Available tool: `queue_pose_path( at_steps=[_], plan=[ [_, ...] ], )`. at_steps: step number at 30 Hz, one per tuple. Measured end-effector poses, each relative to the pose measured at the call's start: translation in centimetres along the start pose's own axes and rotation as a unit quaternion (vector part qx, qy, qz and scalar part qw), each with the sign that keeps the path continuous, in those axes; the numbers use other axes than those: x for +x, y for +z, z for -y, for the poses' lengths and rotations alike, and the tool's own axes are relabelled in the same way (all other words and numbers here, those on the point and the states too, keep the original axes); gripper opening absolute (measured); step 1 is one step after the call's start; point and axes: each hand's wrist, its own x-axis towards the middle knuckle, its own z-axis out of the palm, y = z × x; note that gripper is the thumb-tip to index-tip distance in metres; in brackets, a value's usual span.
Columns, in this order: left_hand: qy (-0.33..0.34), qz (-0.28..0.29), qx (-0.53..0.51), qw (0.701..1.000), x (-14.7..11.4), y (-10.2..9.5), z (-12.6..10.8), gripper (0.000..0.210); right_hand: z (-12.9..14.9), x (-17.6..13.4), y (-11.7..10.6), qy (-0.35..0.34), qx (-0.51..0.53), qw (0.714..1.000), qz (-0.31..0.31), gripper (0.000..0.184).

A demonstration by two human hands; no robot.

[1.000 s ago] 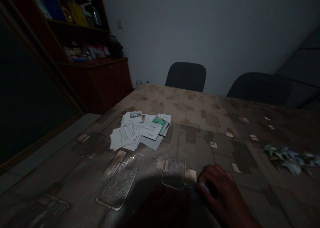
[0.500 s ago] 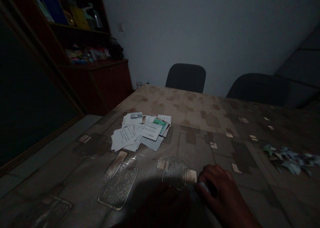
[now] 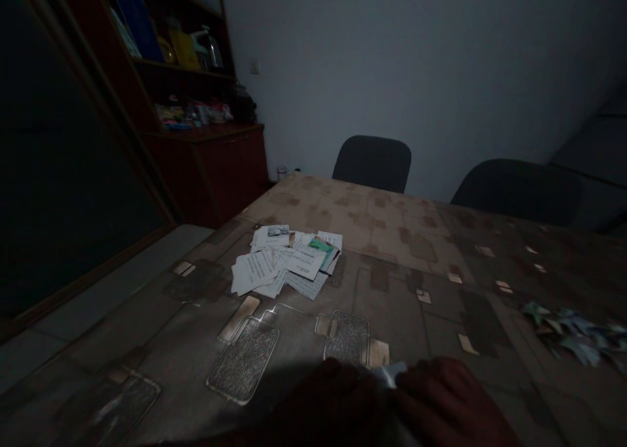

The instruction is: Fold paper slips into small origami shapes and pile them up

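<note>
At the front edge of the view, my right hand [image 3: 443, 395] rests low over the table with its fingers closed on a small pale piece of paper [image 3: 392, 372]. My left hand [image 3: 330, 395] lies in deep shadow just to the left, fingers curled together at the paper's other side. Only a folded-looking bit of the paper shows between the hands; the rest is covered. Farther off, left of centre, lies a loose pile of printed paper cards [image 3: 281, 261], one of them green.
A heap of crumpled or folded paper pieces [image 3: 578, 332] lies at the right. The patterned tablecloth [image 3: 372, 212] covers the table. Two dark chairs [image 3: 373, 163] stand behind it. A red-brown cabinet [image 3: 230, 172] with shelves of goods is at the left.
My right hand has turned and flattened, coming closer to my left hand. More of the pale paper shows between them. The view has shifted slightly, moving the scene right and down.
</note>
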Motion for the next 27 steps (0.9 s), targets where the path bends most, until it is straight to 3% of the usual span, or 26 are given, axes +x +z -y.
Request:
queue_pose_path(
  at_steps=[9,15,21,27],
  plan=[
    [-0.004,0.034,0.016,0.999,0.1,0.1,0.1,0.011,-0.1,0.0,0.0,-0.051,-0.060,0.997,-0.014,0.038],
    [-0.004,0.036,0.022,0.999,-0.8,-0.4,0.4,0.008,-1.1,-1.5,-0.5,-0.077,-0.107,0.991,0.034,0.036],
    [-0.049,0.034,0.021,0.998,-0.7,-0.3,0.3,0.007,-0.1,-1.0,0.3,-0.013,-0.076,0.997,-0.028,0.039],
    [-0.056,0.044,-0.004,0.997,-0.6,-0.3,0.3,0.011,0.9,0.3,1.9,-0.011,-0.026,0.999,-0.020,0.034]
  ],
)
